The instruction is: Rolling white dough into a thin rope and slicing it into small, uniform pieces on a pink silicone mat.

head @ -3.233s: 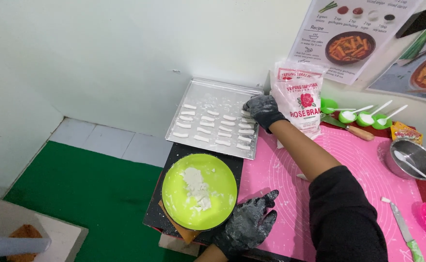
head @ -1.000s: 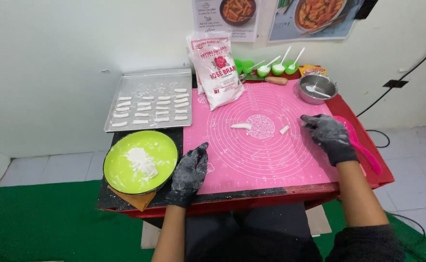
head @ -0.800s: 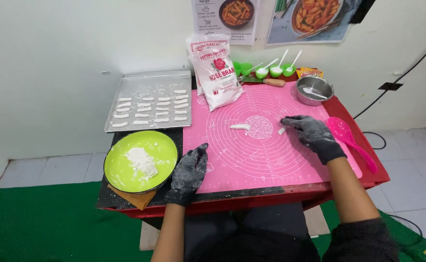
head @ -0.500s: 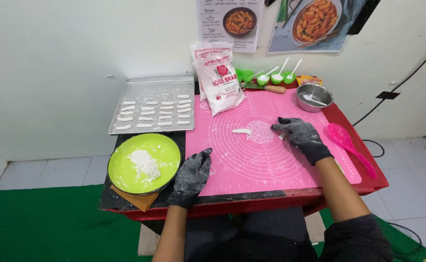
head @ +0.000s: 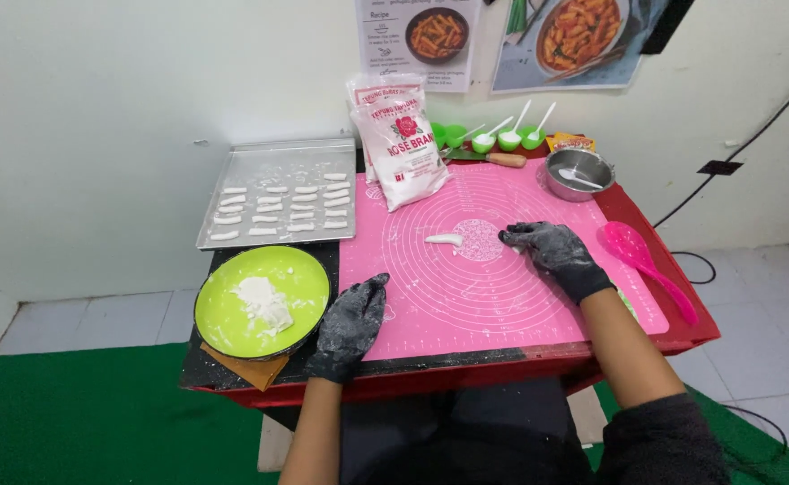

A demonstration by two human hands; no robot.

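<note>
Far left, against the wall: a metal baking tray (head: 233, 175) carrying rows of short white dough sticks (head: 291, 202). In front of it sits a lime-green plate (head: 300, 278) with a loose heap of white flour (head: 264, 304), resting on a dark board with a brown card corner poking out beneath.

Left hand (head: 350, 325), in a dark glove dusted white, lies palm down with fingers loosely spread, holding nothing, on the near left edge of the pink silicone mat (head: 466, 296).

Mid-mat, just left of the floured centre circle: one small dough piece (head: 444, 239), white, matte, finger-shaped, slightly curved, tapered at its right end, lying flat and apart from both hands.

Behind it a white flour bag (head: 402, 153) leans against the wall, green cups with white spoons (head: 502, 136) beside it.

Right hand (head: 552, 251), gloved likewise, rests knuckles-up on the mat right of the circle, fingers curled under; whether it grips anything cannot be told.

Further right: a steel bowl (head: 578, 173) and a pink spoon (head: 641, 262).
</note>
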